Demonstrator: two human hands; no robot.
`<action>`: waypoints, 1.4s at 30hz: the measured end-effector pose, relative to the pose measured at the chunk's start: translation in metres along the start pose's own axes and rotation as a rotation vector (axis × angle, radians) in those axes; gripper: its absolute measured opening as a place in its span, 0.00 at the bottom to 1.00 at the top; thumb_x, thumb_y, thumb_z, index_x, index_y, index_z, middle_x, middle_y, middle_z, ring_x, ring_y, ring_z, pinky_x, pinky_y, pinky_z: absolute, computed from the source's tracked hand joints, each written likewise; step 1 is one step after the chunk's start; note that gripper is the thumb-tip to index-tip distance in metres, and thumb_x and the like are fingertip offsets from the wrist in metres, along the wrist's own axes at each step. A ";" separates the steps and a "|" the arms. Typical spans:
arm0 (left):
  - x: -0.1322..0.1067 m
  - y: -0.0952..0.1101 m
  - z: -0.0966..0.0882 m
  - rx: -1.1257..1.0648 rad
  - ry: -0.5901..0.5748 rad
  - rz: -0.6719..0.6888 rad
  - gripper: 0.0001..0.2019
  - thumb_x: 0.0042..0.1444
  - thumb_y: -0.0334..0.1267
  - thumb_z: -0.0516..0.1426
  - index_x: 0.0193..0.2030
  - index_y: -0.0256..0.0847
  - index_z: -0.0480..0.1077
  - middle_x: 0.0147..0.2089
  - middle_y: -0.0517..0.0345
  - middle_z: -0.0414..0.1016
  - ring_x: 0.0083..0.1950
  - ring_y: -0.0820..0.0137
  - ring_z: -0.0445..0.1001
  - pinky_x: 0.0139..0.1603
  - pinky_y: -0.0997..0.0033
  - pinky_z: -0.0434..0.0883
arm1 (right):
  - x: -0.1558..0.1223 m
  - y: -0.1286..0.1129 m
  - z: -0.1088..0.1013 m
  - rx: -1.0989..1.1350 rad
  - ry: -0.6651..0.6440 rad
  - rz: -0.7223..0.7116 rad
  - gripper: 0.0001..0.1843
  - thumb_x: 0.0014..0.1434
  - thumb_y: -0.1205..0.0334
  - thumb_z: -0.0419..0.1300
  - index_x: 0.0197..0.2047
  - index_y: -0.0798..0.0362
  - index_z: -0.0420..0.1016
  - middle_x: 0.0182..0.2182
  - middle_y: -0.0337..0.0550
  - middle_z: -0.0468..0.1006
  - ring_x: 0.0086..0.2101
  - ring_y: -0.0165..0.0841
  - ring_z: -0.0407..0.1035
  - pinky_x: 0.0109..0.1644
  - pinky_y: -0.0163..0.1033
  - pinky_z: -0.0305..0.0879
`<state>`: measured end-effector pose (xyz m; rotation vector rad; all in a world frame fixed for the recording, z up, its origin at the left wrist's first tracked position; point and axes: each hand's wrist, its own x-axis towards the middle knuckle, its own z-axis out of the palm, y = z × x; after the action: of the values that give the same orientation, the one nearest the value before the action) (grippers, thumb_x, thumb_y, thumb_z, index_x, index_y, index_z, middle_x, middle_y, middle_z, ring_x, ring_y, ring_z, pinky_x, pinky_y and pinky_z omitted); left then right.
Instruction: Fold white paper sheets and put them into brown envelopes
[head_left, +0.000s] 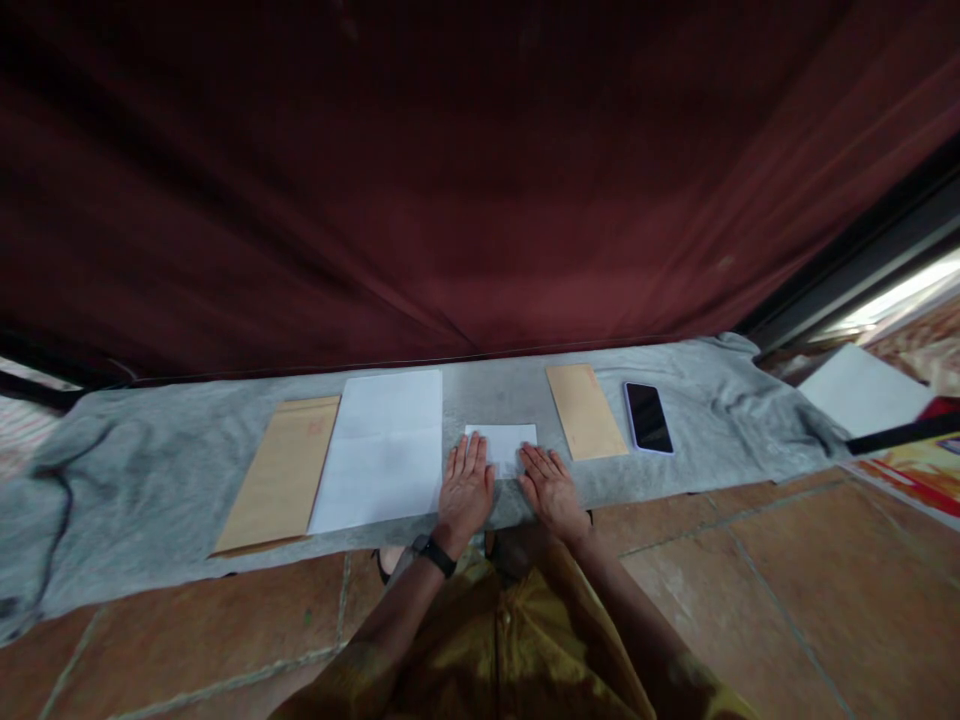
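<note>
Creasing the folded paper (501, 440)
Left hand (466, 490), right hand (553, 490) flat on it, fingers (471, 455) spread, gripping nothing; next probably needs firmer pressure.

Small white paper (501, 440) — a plain rectangle, lying flat on the grey cloth (150, 480) — its near corners sit under the left hand (465, 490) and right hand (551, 490).

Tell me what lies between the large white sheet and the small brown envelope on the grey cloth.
In the head view, a small white paper lies there, with the left hand and right hand flat at its near edge.
</note>
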<state>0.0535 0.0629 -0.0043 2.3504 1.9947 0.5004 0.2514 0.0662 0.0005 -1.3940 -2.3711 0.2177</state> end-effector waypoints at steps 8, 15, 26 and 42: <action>0.000 -0.001 0.003 -0.015 0.013 -0.005 0.27 0.69 0.39 0.45 0.73 0.32 0.55 0.75 0.46 0.55 0.77 0.57 0.48 0.74 0.49 0.55 | 0.022 0.019 0.009 0.022 0.029 0.049 0.26 0.73 0.57 0.46 0.69 0.57 0.64 0.67 0.52 0.66 0.67 0.41 0.58 0.71 0.53 0.54; -0.001 -0.002 0.004 -0.022 0.004 0.005 0.29 0.69 0.42 0.47 0.74 0.33 0.53 0.75 0.45 0.54 0.77 0.56 0.47 0.74 0.48 0.54 | 0.018 0.011 0.013 -0.025 0.058 0.067 0.31 0.71 0.54 0.50 0.72 0.57 0.56 0.68 0.55 0.62 0.68 0.44 0.56 0.71 0.56 0.51; 0.000 0.001 -0.002 -0.012 0.000 -0.003 0.31 0.68 0.47 0.49 0.72 0.30 0.56 0.75 0.43 0.55 0.77 0.55 0.48 0.74 0.49 0.54 | 0.011 0.003 0.020 -0.014 0.111 0.126 0.28 0.70 0.62 0.47 0.70 0.57 0.60 0.68 0.52 0.64 0.67 0.43 0.55 0.71 0.55 0.49; -0.014 -0.005 -0.003 -0.051 0.002 0.011 0.27 0.69 0.43 0.48 0.71 0.34 0.59 0.75 0.42 0.55 0.77 0.53 0.49 0.73 0.45 0.57 | 0.014 0.005 0.025 0.072 0.316 0.367 0.20 0.64 0.63 0.53 0.58 0.54 0.69 0.60 0.57 0.67 0.60 0.48 0.59 0.62 0.57 0.61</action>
<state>0.0462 0.0497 -0.0057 2.3330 1.9470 0.5481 0.2400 0.0822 -0.0203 -1.6819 -1.8292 0.1638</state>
